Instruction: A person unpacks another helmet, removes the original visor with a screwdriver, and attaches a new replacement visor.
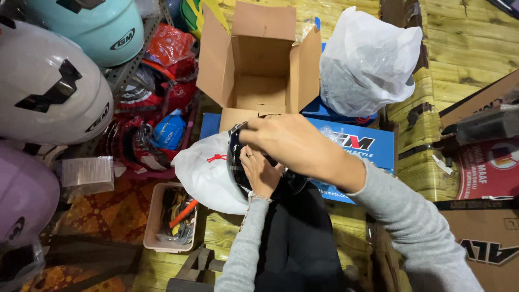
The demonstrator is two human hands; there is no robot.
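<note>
Both hands work on a dark helmet (pixel 235 162) held at my lap, partly wrapped in a white cloth bag (pixel 205 173) with a red drawstring. My right hand (pixel 286 143) reaches over the top and grips the helmet's upper edge. My left hand (pixel 260 173) comes from below and presses against the helmet's dark inner side; a ring and a bracelet show on it. Most of the helmet is hidden by the hands and the bag. An open empty cardboard box (pixel 259 65) stands just beyond the hands.
Shelved helmets, white (pixel 48 86), teal (pixel 92 27) and lilac (pixel 24 194), fill the left. Red packets (pixel 167 54) lie by the shelf. A beige tray of tools (pixel 167 216) sits on the floor. A blue box (pixel 367 146) and a white-bagged helmet (pixel 367 59) lie to the right.
</note>
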